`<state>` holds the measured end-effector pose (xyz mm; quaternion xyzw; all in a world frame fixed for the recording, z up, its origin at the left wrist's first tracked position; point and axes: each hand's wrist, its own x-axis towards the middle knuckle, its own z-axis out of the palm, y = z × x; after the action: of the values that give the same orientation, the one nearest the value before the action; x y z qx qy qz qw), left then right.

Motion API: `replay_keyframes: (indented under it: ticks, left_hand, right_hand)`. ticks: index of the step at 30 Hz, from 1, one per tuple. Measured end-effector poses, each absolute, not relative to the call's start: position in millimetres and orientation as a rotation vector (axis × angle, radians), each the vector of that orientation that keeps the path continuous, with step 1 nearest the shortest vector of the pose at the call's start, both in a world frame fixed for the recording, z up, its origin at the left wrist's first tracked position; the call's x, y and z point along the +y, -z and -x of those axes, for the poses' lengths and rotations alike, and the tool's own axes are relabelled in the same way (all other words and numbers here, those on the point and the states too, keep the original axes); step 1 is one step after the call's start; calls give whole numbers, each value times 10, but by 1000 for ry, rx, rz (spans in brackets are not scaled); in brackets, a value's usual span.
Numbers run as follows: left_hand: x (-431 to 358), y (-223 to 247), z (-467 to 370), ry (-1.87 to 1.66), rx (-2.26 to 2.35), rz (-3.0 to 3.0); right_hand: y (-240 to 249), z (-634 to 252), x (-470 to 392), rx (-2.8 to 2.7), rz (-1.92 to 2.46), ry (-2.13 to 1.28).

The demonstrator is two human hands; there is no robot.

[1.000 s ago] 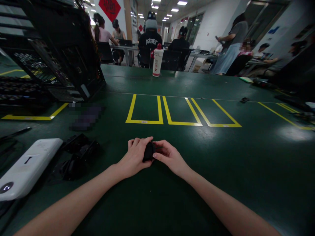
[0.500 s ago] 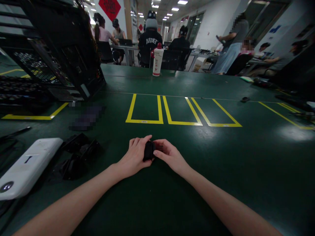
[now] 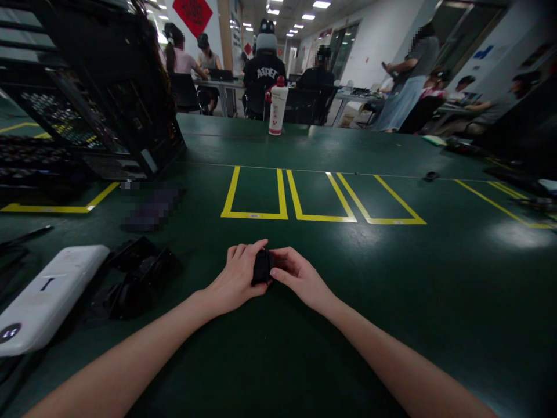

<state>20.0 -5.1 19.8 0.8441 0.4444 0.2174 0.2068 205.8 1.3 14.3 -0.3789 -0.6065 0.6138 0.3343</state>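
Observation:
A small black box-like object [image 3: 261, 267] is between my hands at the middle of the green table. My left hand [image 3: 237, 276] wraps round its left side, the thumb along the near edge and the fingers over the far edge. From the right, my right hand [image 3: 298, 276] grips the same object, with its thumb on the right end and its fingers bent behind. The object's right end is partly hidden by those fingers, and its exact kind cannot be made out. Both forearms reach in from the bottom corners.
To the left lie a white power bank [image 3: 54, 296] and black bracket-like parts [image 3: 133, 278]. An open computer case [image 3: 108, 93] stands behind them. Yellow tape [image 3: 255, 216] marks the green table [image 3: 278, 360]. A white tumbler [image 3: 277, 110] stands at the far edge; several people sit beyond.
Both hands keep their hold on the black object in nearly the same place. The whole view has shifted very slightly.

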Motion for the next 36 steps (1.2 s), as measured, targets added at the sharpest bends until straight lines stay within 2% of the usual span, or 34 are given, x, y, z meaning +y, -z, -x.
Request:
replay_keyframes:
  ticks: [36]
  left_hand:
    - [-50, -172, -201, -626, 1232, -2383]
  right_hand:
    - [-106, -2067, 3, -1588, 856, -1613]
